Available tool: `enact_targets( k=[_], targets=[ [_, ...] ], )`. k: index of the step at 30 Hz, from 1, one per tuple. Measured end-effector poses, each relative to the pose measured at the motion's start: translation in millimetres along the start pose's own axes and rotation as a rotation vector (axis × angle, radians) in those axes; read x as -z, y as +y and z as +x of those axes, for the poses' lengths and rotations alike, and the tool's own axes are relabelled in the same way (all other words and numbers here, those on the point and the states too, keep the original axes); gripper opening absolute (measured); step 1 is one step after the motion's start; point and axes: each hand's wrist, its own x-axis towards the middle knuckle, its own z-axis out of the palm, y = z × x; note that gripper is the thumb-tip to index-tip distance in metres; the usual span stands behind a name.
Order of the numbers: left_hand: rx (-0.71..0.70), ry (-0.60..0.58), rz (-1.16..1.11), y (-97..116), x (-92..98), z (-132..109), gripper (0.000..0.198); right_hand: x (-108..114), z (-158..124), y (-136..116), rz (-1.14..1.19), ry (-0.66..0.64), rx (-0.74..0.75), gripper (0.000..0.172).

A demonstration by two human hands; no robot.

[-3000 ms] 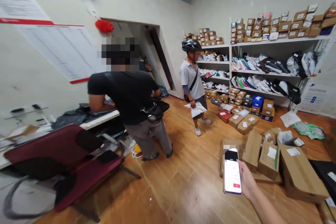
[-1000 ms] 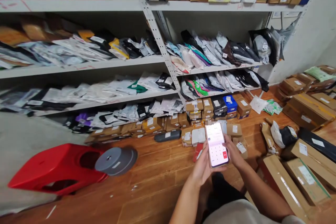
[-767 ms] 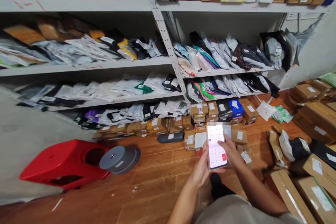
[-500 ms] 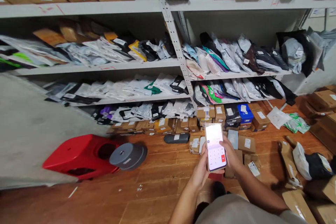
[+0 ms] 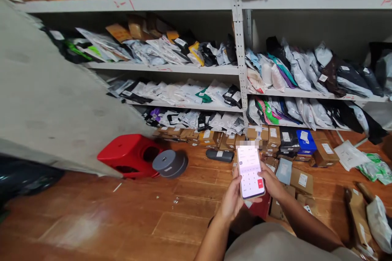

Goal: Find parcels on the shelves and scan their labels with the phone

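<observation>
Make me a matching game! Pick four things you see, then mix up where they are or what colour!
1. phone
2. plastic stool
3. blue box
4. shelf post

A. white, with little holes
B. held between the left hand and right hand
C. red
D. below the right-hand shelves

Pairs: 1-B, 2-C, 3-D, 4-A

Wearing a plain, pale grey top (image 5: 269, 244) with a faint beige cast, looking smooth and matte, and rounding out broadly over the torso. Showing a little of the sleeve (image 5: 341, 254) on the right arm, matching in greyish tone. Leaving both forearms (image 5: 211, 236) bare, tapering towards narrow wrists and bare hands (image 5: 230, 200) with slim fingers. Wearing dark lower clothing (image 5: 236, 225) too, appearing too shadowed for telling the cut.
</observation>
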Motion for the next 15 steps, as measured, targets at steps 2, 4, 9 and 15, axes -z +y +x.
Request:
enact_targets(
  k=[2,4,9,15],
  targets=[
    [-0.022,-0.001,-0.018,15.9,12.0,-4.8,0.084,-18.3,10.3,5.6,0.004,-0.018,0.010,0.040],
    [-0.047,-0.003,-0.021,34.8,25.2,-11.3,0.085,-38.5,21.0,12.4,0.002,-0.027,0.022,0.041],
    [-0.051,-0.029,0.018,89.2,68.7,-31.6,0.088,-101.2,47.2,35.9,-0.012,-0.045,0.043,0.039],
    [-0.073,-0.014,0.065,151.9,130.1,-60.5,0.095,-191.9,74.5,72.3,-0.018,-0.058,0.075,0.043]
  ],
)
